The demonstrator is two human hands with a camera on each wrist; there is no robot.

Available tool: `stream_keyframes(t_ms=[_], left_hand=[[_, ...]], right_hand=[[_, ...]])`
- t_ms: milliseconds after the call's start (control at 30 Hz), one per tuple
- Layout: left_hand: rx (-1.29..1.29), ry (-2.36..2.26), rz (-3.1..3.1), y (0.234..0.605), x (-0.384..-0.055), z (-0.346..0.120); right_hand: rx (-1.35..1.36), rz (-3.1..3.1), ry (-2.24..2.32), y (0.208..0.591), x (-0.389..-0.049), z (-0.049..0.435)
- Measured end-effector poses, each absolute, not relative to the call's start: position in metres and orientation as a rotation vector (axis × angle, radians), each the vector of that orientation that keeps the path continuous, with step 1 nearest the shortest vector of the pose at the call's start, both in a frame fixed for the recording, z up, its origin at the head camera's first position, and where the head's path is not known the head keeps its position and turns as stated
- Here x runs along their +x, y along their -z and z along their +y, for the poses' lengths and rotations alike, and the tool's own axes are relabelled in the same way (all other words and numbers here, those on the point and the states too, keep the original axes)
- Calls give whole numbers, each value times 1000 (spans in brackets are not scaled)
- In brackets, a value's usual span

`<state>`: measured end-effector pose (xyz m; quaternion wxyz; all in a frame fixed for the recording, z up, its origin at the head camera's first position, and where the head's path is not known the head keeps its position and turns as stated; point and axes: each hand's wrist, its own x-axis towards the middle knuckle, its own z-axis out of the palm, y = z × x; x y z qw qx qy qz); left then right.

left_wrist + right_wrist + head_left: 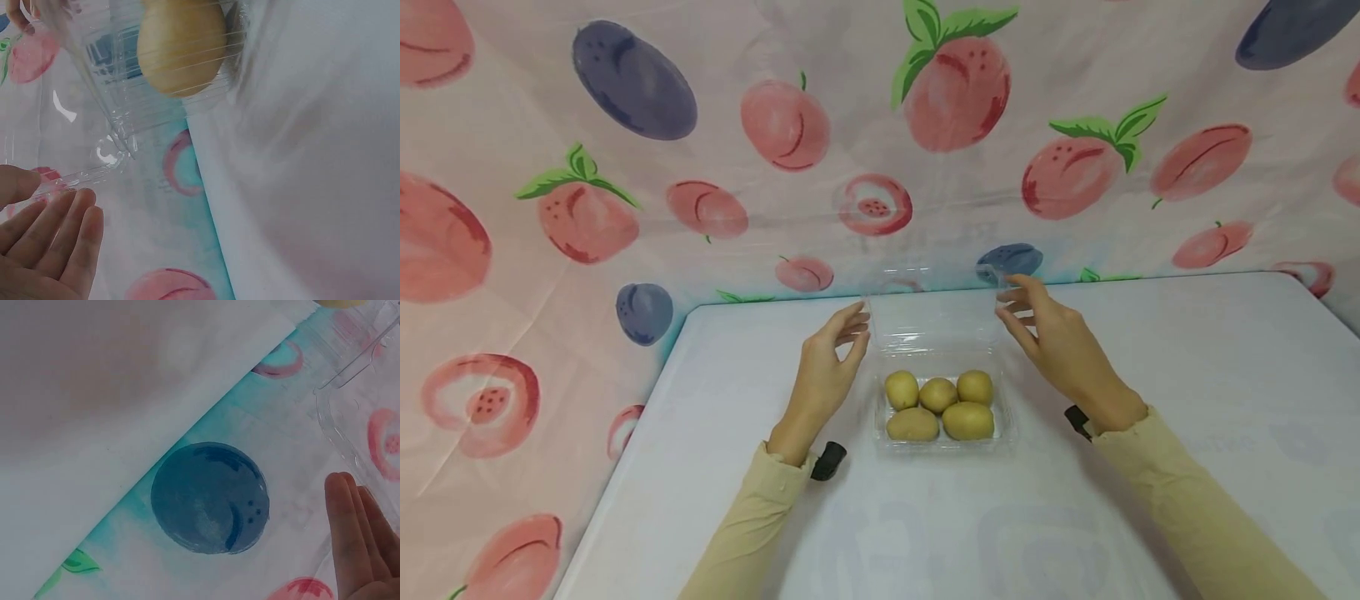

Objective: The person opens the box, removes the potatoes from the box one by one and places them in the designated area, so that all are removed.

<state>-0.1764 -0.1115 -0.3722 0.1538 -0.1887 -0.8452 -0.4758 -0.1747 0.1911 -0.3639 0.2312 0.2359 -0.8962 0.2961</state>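
Five kiwifruit (940, 404) are already held in the clear clamshell box (945, 437) at the table's middle. Its raised lid (934, 317) is flanked by the left hand (827, 371) and right hand (1056, 337), fingers straight, touching its edges; closing appears left undone.

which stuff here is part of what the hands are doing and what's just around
In hand: clear clamshell box, its raised lid, five kiwis, left hand, right hand.
Just around: white table, fruit-print backdrop.
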Motion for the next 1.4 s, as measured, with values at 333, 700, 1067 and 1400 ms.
stream_keyframes(t_ms=[333, 700, 1067, 1400], left_hand=[[-494, 1412, -2481, 376, -177, -109], [-475, 1376, -2549, 380, -171, -115], [-481, 1354, -2572, 380, -162, -122], [-451, 1379, -2598, 377, -155, -126]], right_hand=[[577, -2683, -905, 366, -177, 187], [562, -2811, -887, 368, -176, 190], [683, -2695, -734, 369, -174, 191], [751, -2697, -718, 367, -167, 192]])
